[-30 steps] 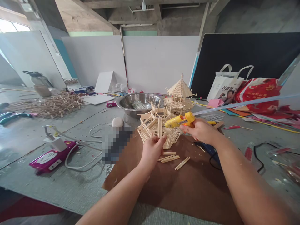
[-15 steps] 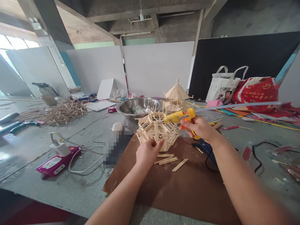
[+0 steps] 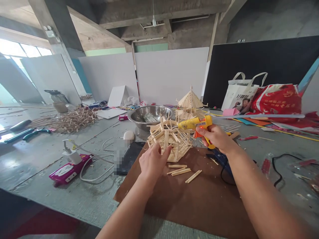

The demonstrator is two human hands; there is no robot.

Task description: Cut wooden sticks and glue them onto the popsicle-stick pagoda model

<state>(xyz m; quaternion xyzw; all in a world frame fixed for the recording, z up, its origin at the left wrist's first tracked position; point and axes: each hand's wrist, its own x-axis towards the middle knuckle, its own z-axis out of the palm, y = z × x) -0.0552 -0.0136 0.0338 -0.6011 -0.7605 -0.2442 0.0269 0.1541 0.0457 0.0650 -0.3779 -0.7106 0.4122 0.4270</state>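
A lattice model of thin wooden sticks [image 3: 169, 137] stands on a brown board [image 3: 199, 199]. My left hand [image 3: 152, 162] is closed in a pinch on the model's near side. My right hand [image 3: 216, 137] grips a yellow glue gun [image 3: 195, 123] with a long clear glue stick [image 3: 259, 116] jutting from its back. The gun's nozzle points left at the top of the model. A few loose sticks [image 3: 181, 171] lie on the board just in front of the model.
A steel bowl [image 3: 149, 114] and a finished stick pagoda [image 3: 190, 103] stand behind the model. A pile of sticks [image 3: 69, 119] lies at the left, a pink power strip [image 3: 68, 167] with white cable nearer. Bags [image 3: 264, 96] sit at the right. A black phone [image 3: 131, 154] lies beside the board.
The view has tilted up a little. My right hand has brought the glue gun's nozzle slightly closer to the model's top. My left hand stays on the model.
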